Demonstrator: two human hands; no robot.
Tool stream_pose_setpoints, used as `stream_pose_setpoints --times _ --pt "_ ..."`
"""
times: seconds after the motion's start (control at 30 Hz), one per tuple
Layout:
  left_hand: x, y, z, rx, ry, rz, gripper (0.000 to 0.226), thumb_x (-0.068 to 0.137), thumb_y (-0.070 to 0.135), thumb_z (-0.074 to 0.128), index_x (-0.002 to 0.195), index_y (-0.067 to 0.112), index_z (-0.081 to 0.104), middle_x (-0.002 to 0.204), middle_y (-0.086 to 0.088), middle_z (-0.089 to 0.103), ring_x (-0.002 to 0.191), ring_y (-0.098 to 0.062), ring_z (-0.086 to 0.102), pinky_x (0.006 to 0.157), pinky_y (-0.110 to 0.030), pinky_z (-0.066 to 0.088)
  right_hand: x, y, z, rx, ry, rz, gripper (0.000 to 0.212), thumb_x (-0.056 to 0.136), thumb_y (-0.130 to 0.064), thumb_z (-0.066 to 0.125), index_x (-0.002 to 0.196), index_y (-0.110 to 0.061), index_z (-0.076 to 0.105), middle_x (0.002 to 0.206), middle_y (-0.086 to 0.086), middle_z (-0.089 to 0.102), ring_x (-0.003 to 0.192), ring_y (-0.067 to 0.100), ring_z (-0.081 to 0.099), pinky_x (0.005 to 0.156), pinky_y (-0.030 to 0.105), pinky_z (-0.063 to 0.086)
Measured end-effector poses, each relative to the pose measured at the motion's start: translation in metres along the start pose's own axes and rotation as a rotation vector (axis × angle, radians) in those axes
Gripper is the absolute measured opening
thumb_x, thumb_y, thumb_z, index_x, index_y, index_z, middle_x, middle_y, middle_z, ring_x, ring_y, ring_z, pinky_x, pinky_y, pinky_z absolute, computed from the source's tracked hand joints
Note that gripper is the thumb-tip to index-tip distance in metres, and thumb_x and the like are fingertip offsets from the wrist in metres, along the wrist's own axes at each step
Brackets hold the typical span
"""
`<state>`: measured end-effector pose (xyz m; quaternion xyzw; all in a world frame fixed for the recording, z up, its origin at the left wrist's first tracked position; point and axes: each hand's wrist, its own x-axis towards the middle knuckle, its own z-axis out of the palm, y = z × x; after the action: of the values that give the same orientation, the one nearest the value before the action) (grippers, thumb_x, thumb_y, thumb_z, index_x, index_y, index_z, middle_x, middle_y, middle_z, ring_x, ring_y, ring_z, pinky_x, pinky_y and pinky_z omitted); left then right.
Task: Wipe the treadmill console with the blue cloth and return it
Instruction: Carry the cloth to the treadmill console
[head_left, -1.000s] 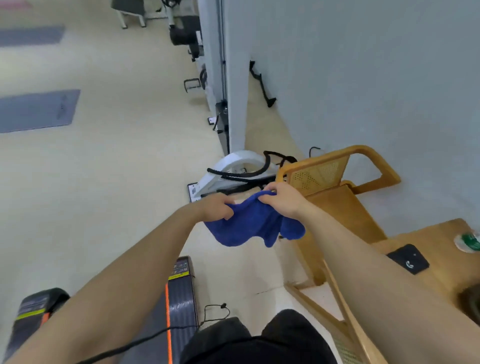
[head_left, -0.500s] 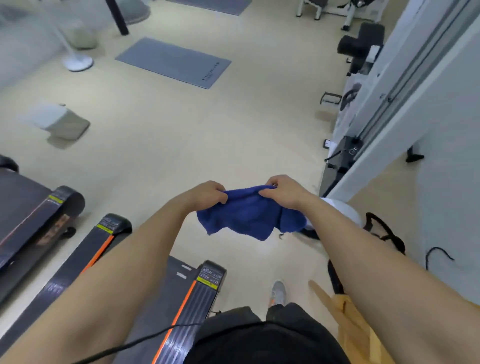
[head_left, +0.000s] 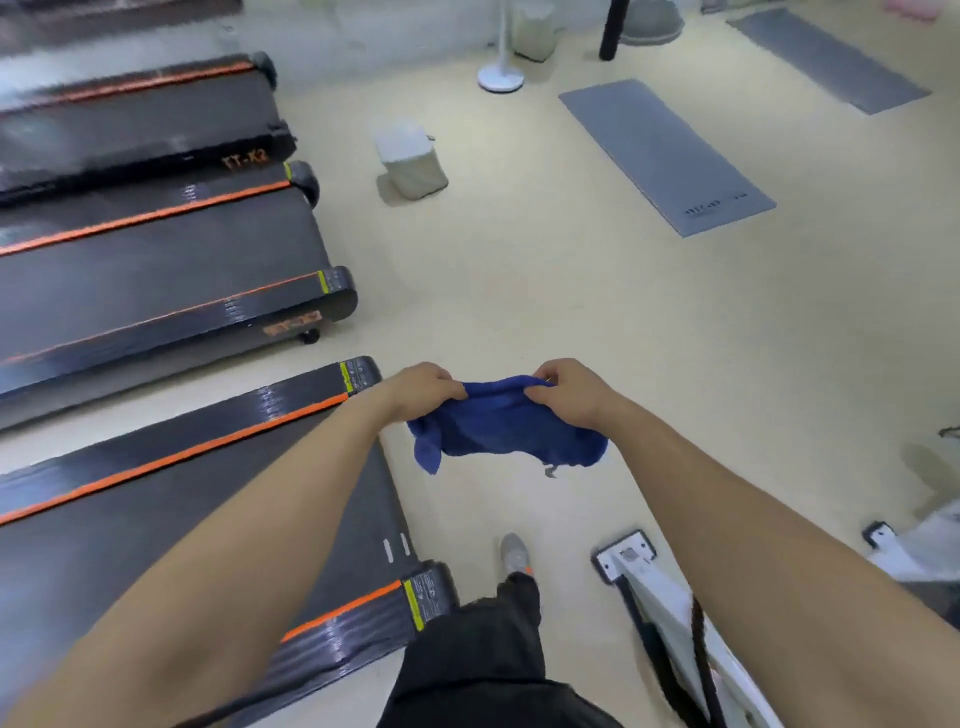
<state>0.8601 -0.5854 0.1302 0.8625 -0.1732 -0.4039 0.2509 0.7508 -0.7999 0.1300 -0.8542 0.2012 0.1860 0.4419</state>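
Observation:
The blue cloth (head_left: 498, 426) hangs bunched between both hands above the beige floor, in the middle of the view. My left hand (head_left: 421, 387) pinches its left top edge and my right hand (head_left: 566, 392) pinches its right top edge. The nearest treadmill's black deck (head_left: 197, 499) with an orange stripe lies to the left, its rear end under my left forearm. No treadmill console is in view.
Two more treadmill decks (head_left: 156, 249) lie side by side at the left. A grey box (head_left: 413, 158) and a white fan base (head_left: 500, 80) stand on the floor ahead, grey mats (head_left: 665, 156) at the right. A white machine foot (head_left: 654, 587) sits near my right leg.
The view has swung left, away from the wooden chair and wall, onto the row of treadmills. Both hands have kept hold of the blue cloth in front of me.

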Motion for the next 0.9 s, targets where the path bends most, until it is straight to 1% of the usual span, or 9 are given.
stream_pose_setpoints --times 0.2,0.3,0.37,0.43,0.53,0.6,0.7,0.83,0.9 --pt "0.030 -0.046 -0.073 -0.170 0.085 -0.137 0.033 0.085 0.042 0.051 0.069 0.013 0.052 0.067 -0.005 0.051 0.062 -0.024 0.046 0.060 -0.033 0.037 0.117 -0.084 0.010 -0.182 -0.138 -0.136 0.013 0.096 -0.025 0.052 0.094 -0.017 0.063 0.090 -0.001 0.066 0.080 0.014 0.060 0.065 0.025 0.043" --pt "0.025 -0.077 -0.106 -0.309 0.154 -0.217 0.030 0.084 0.039 0.051 0.071 0.012 0.048 0.064 -0.007 0.048 0.058 -0.023 0.041 0.055 -0.030 0.034 0.159 -0.140 0.031 -0.268 -0.241 -0.235 0.017 0.097 -0.023 0.050 0.084 -0.020 0.060 0.084 -0.002 0.064 0.078 0.018 0.058 0.065 0.026 0.042" --pt "0.014 -0.099 -0.126 -0.388 0.226 -0.276 0.028 0.086 0.035 0.050 0.069 0.014 0.048 0.062 -0.007 0.051 0.053 -0.021 0.043 0.050 -0.025 0.035 0.184 -0.181 0.052 -0.332 -0.325 -0.326 0.022 0.097 -0.021 0.052 0.076 -0.024 0.058 0.079 -0.002 0.063 0.078 0.020 0.057 0.064 0.027 0.042" --pt "0.001 -0.127 -0.143 -0.445 0.304 -0.329 0.029 0.088 0.034 0.049 0.066 0.014 0.050 0.065 -0.012 0.057 0.051 -0.021 0.047 0.046 -0.022 0.037 0.206 -0.221 0.078 -0.404 -0.415 -0.412 0.022 0.095 -0.022 0.054 0.075 -0.023 0.062 0.080 0.000 0.065 0.079 0.021 0.059 0.066 0.028 0.043" --pt "-0.028 -0.172 -0.163 -0.522 0.412 -0.431 0.029 0.081 0.038 0.051 0.070 0.012 0.053 0.063 -0.006 0.061 0.056 -0.020 0.050 0.056 -0.026 0.041 0.232 -0.282 0.124 -0.497 -0.543 -0.526 0.018 0.095 -0.024 0.055 0.085 -0.016 0.068 0.086 0.004 0.068 0.080 0.020 0.060 0.071 0.032 0.045" --pt "-0.050 -0.200 -0.174 -0.578 0.479 -0.517 0.035 0.078 0.041 0.051 0.081 0.008 0.060 0.064 -0.001 0.061 0.059 -0.019 0.050 0.061 -0.031 0.042 0.242 -0.322 0.160 -0.572 -0.632 -0.616 0.021 0.094 -0.023 0.056 0.075 -0.019 0.064 0.075 -0.001 0.063 0.073 0.017 0.056 0.065 0.030 0.041" --pt "-0.085 -0.235 -0.190 -0.660 0.608 -0.647 0.027 0.082 0.039 0.054 0.074 0.014 0.061 0.061 0.000 0.054 0.061 -0.019 0.048 0.060 -0.031 0.040 0.249 -0.383 0.216 -0.653 -0.762 -0.774 0.027 0.092 -0.021 0.056 0.065 -0.020 0.056 0.063 -0.003 0.056 0.067 0.018 0.052 0.058 0.031 0.037" --pt "-0.141 -0.270 -0.205 -0.756 0.855 -0.852 0.035 0.081 0.048 0.056 0.083 0.016 0.070 0.069 -0.002 0.066 0.068 -0.023 0.063 0.060 -0.031 0.047 0.243 -0.460 0.289 -0.720 -0.930 -0.959 0.026 0.091 -0.022 0.057 0.065 -0.018 0.058 0.065 -0.002 0.058 0.068 0.018 0.054 0.059 0.030 0.038" --pt "-0.171 -0.282 -0.210 -0.797 1.028 -0.957 0.034 0.086 0.047 0.058 0.085 0.015 0.070 0.079 -0.007 0.069 0.076 -0.024 0.066 0.063 -0.032 0.048 0.230 -0.498 0.322 -0.730 -0.999 -1.059 0.023 0.092 -0.023 0.058 0.074 -0.010 0.064 0.071 0.001 0.061 0.071 0.019 0.054 0.060 0.031 0.039"
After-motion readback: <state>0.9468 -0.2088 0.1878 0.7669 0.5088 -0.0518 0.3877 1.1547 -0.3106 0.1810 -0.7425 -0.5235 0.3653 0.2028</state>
